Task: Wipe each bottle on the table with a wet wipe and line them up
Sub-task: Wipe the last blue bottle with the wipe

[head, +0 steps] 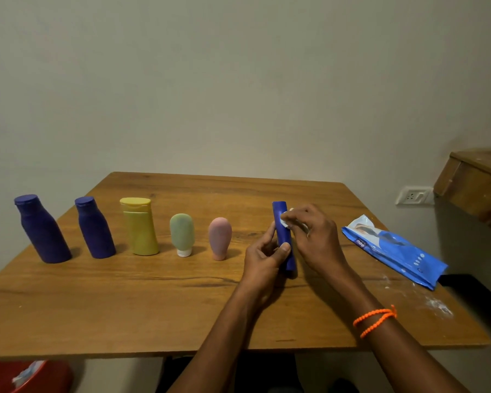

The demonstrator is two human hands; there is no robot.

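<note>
Nearest, our left hand (262, 255) grips a slim blue bottle (284, 236) (smooth, cylindrical) above the woodgrain tabletop (153, 307); our right hand (313, 236) pinches a white wipe (287, 221) against it. Five upright bottles (141, 226) line up leftward; a glossy blue wipe pack (394, 251) lies right.

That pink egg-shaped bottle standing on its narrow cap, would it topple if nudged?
Probably. The pink egg-shaped bottle is widest at the top and stands on a narrow cap, so a sideways push would likely tip it. Its rounded body might then roll across the wooden table.
</note>
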